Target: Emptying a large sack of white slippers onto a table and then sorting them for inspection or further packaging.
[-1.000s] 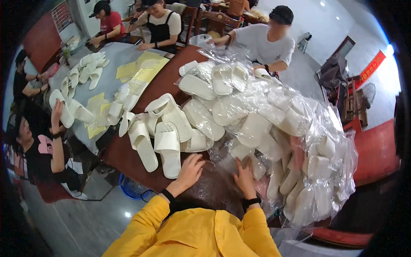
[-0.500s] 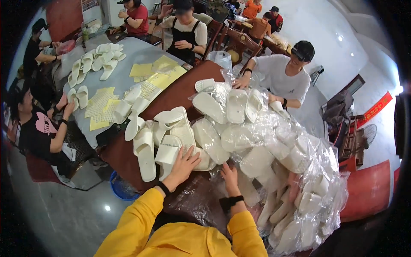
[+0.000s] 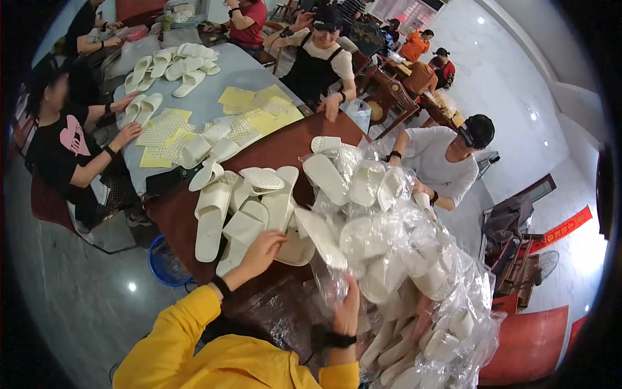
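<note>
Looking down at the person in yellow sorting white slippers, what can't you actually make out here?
- Head view: the right hand fingers' grip, masked by crinkled clear plastic bags.
- The left hand palm and what it presses on the loose slippers, hidden under the hand itself.
- How many bagged slippers there are: glare and overlap.
- Print on the yellow sheets: too small.

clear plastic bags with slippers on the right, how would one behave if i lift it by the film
The clear bag under the right hand looks thin and crinkled, so probably floppy and slippery. The white slipper inside seems foam-like, likely light, and may slide toward the low end.
</note>
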{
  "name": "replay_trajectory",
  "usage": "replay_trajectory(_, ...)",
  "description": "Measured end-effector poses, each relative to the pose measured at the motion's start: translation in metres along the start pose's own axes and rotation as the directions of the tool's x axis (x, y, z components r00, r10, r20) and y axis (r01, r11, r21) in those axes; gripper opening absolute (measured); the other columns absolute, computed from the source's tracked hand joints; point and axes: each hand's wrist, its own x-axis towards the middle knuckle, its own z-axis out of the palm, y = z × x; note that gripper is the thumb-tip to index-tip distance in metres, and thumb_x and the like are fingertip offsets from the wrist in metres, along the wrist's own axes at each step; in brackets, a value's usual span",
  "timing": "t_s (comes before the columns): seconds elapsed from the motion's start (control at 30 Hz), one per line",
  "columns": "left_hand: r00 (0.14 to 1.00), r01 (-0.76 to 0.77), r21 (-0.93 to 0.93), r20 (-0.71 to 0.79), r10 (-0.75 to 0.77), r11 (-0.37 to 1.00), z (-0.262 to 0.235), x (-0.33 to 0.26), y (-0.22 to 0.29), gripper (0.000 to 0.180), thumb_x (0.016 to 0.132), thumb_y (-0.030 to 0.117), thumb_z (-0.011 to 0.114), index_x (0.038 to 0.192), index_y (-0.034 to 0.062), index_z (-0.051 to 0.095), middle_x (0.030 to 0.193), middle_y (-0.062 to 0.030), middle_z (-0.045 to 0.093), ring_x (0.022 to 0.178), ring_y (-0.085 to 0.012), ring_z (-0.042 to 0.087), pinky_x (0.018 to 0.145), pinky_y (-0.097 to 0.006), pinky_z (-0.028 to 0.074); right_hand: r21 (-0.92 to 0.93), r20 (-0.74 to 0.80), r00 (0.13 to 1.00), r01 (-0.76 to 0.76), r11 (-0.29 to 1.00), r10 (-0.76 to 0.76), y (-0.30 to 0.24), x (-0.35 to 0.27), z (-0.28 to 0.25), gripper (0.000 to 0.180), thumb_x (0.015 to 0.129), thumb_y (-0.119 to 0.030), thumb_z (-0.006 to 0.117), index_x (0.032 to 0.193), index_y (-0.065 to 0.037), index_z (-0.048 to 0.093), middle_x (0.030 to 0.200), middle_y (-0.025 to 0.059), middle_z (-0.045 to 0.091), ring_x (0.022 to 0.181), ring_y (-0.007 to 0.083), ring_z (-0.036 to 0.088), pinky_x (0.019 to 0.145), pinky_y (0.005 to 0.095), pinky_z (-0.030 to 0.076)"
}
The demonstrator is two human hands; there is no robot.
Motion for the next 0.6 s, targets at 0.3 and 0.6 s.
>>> replay_trajectory(0.3,0.679,0.711,-0.634,0.504,-0.534,0.305,0.033,-0.015,0.068,0.072,0.090,0.036,0.062,0.143,0.0025,0.027,0.127,-0.0115,0.053,0.106,-0.0192,0.056,0.086,-0.031,0.048,0.114,0.417,0.547,-0.824,0.555,0.726,0.073,-0.091,-0.045,0.024,0.092,-0.021,0.060,0.104,-0.001,0.062,0.088,0.0003,0.063,0.076,0.0099,0.057,0.066,0.0263,0.046)
replay_trajectory(0.6,0.935,0.352,-0.383,0.186,-0.302,0.854,0.021,-0.013,0.083,0.063,0.077,0.010,0.063,0.134,-0.0029,0.040,0.122,-0.0191,0.057,0.111,-0.0257,0.057,0.092,-0.033,0.045,-0.392,0.387,0.790,-0.325,0.860,0.475,-0.001,-0.054,-0.080,0.024,0.092,-0.017,0.059,0.106,0.003,0.064,0.092,0.0122,0.069,0.081,0.0160,0.062,0.073,0.0286,0.050)
